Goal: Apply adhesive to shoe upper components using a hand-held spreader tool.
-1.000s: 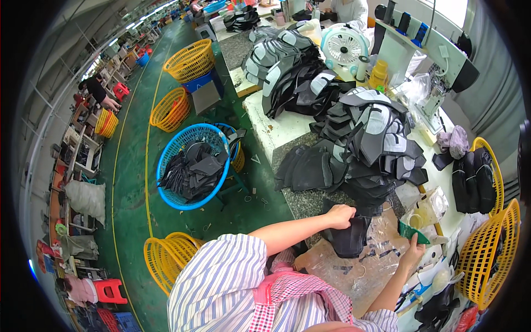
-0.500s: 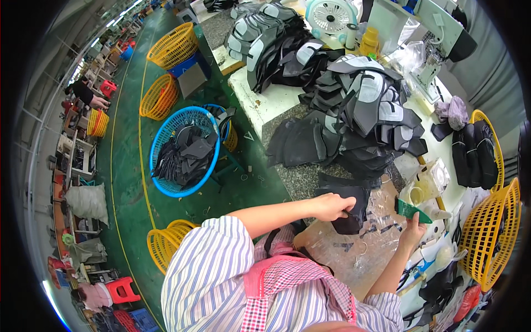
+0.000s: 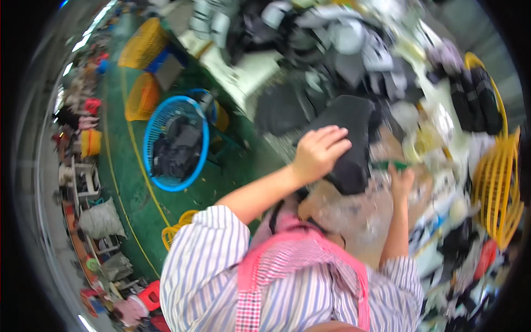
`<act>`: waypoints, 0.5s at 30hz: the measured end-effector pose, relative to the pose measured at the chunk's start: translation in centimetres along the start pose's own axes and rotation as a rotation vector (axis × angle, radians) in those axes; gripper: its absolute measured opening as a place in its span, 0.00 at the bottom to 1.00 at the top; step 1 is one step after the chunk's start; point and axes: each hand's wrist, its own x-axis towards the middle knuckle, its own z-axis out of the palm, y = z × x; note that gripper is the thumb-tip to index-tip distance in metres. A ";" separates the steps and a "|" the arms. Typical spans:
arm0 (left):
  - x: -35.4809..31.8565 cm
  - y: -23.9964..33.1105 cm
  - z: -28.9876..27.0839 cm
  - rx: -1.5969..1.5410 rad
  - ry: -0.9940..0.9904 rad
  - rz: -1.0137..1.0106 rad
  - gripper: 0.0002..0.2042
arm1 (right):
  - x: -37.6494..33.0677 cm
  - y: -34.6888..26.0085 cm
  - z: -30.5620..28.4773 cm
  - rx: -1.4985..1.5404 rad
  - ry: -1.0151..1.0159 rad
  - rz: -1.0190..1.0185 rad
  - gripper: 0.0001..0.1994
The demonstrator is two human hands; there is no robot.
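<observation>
My left hand [image 3: 322,153] lies across a dark shoe-part-like panel [image 3: 354,124], its fingers stretched out over the surface; the thumb is hidden. Whether the panel is lifted or rests on the pieces under it, I cannot tell. To its right, my right hand [image 3: 401,180] is closed around a green scraper-like tool [image 3: 387,165], blurred by motion. Beneath both hands is a brownish work board [image 3: 354,218] with a shiny, stained surface. More black panels [image 3: 285,108] lie stacked just beyond my left hand.
Heaps of black and grey cut pieces [image 3: 343,41] cover the far table. A blue basket [image 3: 148,141] of black pieces stands left on the green floor. Yellow baskets [image 3: 498,191] stand at the right, beside bundled black pieces [image 3: 475,102]. A pale yellowish container [image 3: 423,141] sits beyond the tool.
My left hand has gone from a closed grip at the panel's edge to outstretched fingers over a panel, farther up. The green tool has moved left and away with my right hand. The view has shifted.
</observation>
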 end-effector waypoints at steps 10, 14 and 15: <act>-7.4 0.0 4.8 0.115 -0.445 0.195 0.16 | 1.3 -1.4 3.3 0.390 -0.294 0.390 0.04; -7.4 0.1 5.1 0.060 -0.467 0.169 0.16 | 2.9 -1.1 4.7 0.406 -0.080 0.111 0.04; -7.8 0.1 5.0 0.058 -0.473 0.165 0.16 | 2.6 -1.6 4.7 0.300 -0.052 -0.056 0.04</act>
